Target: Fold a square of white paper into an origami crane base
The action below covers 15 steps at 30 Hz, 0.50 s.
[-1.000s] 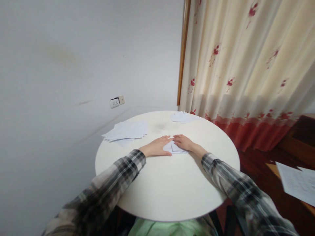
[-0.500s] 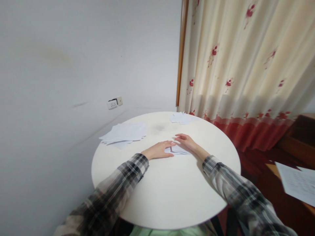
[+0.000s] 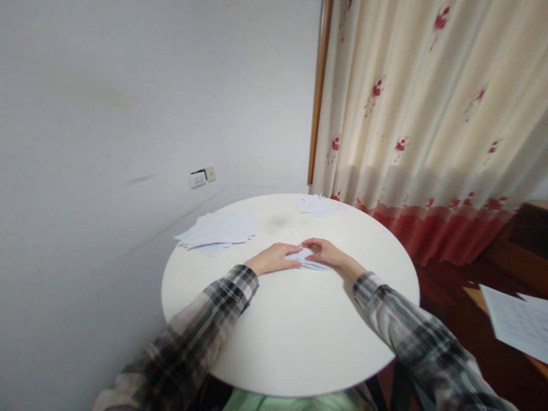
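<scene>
Lying between the hands, the folded paper (image 3: 305, 260) runs left to right; left hand (image 3: 274, 260) presses it flat, fingers straight; right hand (image 3: 326, 253) pinches its edge.

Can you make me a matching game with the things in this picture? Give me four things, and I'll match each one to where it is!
Things:
1. folded paper
2. stack of flat sheets
3. small paper pile
4. socket

Places:
A. far edge of the table, by the curtain
B. on the wall, above the table
C. between the left hand and the right hand
D. far left part of the table, apart from the hands

Pairs: 1-C, 2-D, 3-A, 4-B
</scene>
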{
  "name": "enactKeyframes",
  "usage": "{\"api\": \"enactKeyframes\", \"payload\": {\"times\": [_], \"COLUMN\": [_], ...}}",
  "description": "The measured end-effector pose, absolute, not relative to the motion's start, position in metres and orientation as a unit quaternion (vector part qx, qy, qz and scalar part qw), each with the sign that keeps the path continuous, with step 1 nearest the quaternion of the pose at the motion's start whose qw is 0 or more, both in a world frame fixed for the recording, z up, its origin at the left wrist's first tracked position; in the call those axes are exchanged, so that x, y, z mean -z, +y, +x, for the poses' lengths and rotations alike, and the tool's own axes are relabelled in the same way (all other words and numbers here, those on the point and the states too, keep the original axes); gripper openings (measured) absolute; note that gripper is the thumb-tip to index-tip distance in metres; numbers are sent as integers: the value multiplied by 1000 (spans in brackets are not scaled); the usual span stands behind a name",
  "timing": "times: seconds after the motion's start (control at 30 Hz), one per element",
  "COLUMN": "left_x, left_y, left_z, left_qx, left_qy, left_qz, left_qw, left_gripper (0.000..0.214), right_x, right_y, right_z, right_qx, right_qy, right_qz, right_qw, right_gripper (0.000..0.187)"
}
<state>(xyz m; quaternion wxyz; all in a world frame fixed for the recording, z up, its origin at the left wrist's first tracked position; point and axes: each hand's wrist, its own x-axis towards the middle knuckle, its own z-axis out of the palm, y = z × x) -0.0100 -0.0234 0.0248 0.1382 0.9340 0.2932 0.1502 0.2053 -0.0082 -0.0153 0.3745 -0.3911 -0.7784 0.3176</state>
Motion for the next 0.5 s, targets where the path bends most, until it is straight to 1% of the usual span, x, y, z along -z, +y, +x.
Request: {"api": "enactKeyframes", "payload": {"times": [0.17,0.27,0.37,0.5], "left_x": [-28,-23,-17,-14], "left_y": [-30,-31,-30,-28], "left_z": [-7,-4,1,7], "left_qx": [-133,-107,-111,-111], "left_qy": [306,304,333,389], "left_qz": [942,946,935,913], "left_qw": [33,-17,-46,-60], "left_gripper": [41,45,51,49], "right_x": [17,15,11,7], "right_y": [-6,-6,-8,-11], "right_z": [205,204,201,198], "right_qx": [-303,-300,-295,-312], "right_qy": [-786,-789,-792,-785], "right_qz": [-393,-387,-384,-380], "right_qw": [370,371,373,377], "right_gripper": [41,40,39,38]}}
